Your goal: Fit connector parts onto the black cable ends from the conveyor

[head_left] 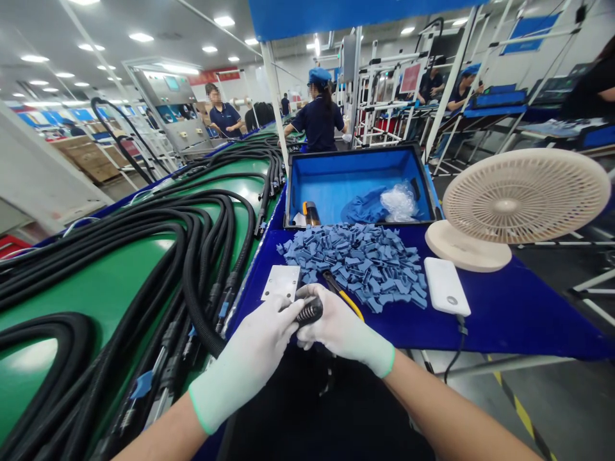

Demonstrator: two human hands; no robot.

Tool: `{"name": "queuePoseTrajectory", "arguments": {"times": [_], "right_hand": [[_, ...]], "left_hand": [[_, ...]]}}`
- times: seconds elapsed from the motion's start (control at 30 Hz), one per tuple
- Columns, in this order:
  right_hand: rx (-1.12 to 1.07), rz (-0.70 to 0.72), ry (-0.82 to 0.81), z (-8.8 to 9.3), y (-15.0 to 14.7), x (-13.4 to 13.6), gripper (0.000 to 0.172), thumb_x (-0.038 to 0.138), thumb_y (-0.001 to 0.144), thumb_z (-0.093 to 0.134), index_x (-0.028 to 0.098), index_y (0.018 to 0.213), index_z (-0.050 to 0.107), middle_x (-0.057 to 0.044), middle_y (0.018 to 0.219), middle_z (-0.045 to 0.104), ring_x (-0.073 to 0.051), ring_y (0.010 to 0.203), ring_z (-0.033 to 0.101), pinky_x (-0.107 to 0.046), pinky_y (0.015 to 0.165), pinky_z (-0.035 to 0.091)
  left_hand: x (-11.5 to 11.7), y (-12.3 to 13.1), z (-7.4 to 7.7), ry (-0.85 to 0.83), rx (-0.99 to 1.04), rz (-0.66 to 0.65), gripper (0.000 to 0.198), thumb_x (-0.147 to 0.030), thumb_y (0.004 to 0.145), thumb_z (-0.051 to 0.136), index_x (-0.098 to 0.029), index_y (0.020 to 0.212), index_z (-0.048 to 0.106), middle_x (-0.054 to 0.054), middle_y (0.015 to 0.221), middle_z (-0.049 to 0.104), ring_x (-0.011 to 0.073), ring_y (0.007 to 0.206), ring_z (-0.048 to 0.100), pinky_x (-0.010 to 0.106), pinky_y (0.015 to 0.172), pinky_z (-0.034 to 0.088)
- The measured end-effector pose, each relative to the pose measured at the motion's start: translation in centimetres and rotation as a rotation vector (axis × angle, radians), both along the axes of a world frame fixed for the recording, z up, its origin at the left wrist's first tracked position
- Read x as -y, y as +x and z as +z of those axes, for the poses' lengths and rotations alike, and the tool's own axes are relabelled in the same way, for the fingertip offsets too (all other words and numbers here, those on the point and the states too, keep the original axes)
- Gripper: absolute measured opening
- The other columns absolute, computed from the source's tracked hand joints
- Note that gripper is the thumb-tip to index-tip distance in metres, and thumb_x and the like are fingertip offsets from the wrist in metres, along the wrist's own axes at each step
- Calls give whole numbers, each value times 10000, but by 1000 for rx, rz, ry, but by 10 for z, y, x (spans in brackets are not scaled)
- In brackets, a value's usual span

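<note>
Both my hands wear white gloves with pale green cuffs and meet just in front of my body. My left hand (259,342) is closed around a black ribbed hose end (310,310). From the other side my right hand (331,323) grips the same part, its fingers curled round it. What lies between the fingertips is partly hidden. A white metal plate with holes (281,282) lies just beyond my left hand. Close past my right hand are a yellow-and-black handled tool (353,303) and a heap of small blue plastic clips (360,262).
Long black hoses (192,250) cover the green conveyor (144,275) on the left. A blue crate (317,169) stands behind the clips. On the right are a beige fan (504,205) and a white power bank (446,286) with a cable. Other people work farther back.
</note>
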State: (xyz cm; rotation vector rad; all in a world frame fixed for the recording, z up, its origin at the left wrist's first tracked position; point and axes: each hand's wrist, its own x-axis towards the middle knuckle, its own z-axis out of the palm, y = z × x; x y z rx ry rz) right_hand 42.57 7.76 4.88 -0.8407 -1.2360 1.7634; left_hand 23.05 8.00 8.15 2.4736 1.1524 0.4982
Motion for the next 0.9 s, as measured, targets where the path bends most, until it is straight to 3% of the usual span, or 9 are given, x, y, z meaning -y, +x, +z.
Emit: {"name": "queuePoseTrajectory", "arguments": {"times": [0.27,0.43,0.5,0.57,0.63,0.7,0.73,0.8,0.9], "right_hand": [[-20,-9,-39,-5,-5,0,678,50,636,696,195,1244,435,35,743,690,-185,626,699,-321,615,581],[-49,55,-67,-7,-3,-2,718,49,604,699,187,1255,430,40,747,672,-184,591,686,-340,602,584],[-43,70,-63,-5,-1,-1,706,44,602,690,190,1245,436,46,734,670,-175,571,676,-342,611,581],[-17,39,-41,-2,0,3,658,38,601,688,196,1201,467,53,726,663,-163,565,665,-329,613,573],[12,-8,-15,-1,-1,7,576,28,596,671,203,1119,503,58,723,653,-146,555,645,-299,587,553],[17,-40,0,-1,-3,10,502,16,586,634,209,1034,517,59,723,651,-131,544,623,-274,559,531],[9,-55,0,-2,-4,10,478,16,582,624,212,1004,515,60,720,649,-130,541,617,-270,550,524],[-26,-108,-10,-5,-5,8,439,29,591,634,214,971,517,62,708,641,-140,550,626,-278,550,526],[-113,-232,-42,-10,-6,5,425,52,598,707,203,957,538,40,740,664,-164,578,660,-316,592,557]], "left_hand": [[1,-3,3,-110,91,31,353,-201,1010,437,-257,1265,675,86,1053,636,234,948,618,360,879,540],[-8,-11,-5,1,50,-101,355,-200,991,471,-275,1250,703,67,958,621,211,859,604,329,793,520],[-12,-13,-6,-67,91,-115,334,-216,971,522,-284,1238,711,54,978,639,212,896,610,335,830,514],[-17,-13,-6,-242,187,-31,462,-199,889,624,-302,1339,642,26,1023,664,210,930,624,334,861,520],[-24,-11,-7,-432,267,83,789,-152,757,713,-312,1493,477,-4,1056,676,199,905,636,325,839,534],[-30,-7,-8,-546,302,128,1016,-118,657,744,-294,1572,338,-15,1070,681,188,857,639,320,806,539],[-32,-5,-9,-565,312,132,1038,-113,641,744,-279,1578,328,-14,1065,685,188,848,641,322,806,539],[-31,-2,-12,-528,345,160,961,-127,666,732,-246,1553,380,-9,1018,695,197,847,651,333,819,538],[-16,-1,-17,-249,383,276,610,-227,786,724,-231,1383,592,27,974,703,236,905,663,366,869,534]]}}
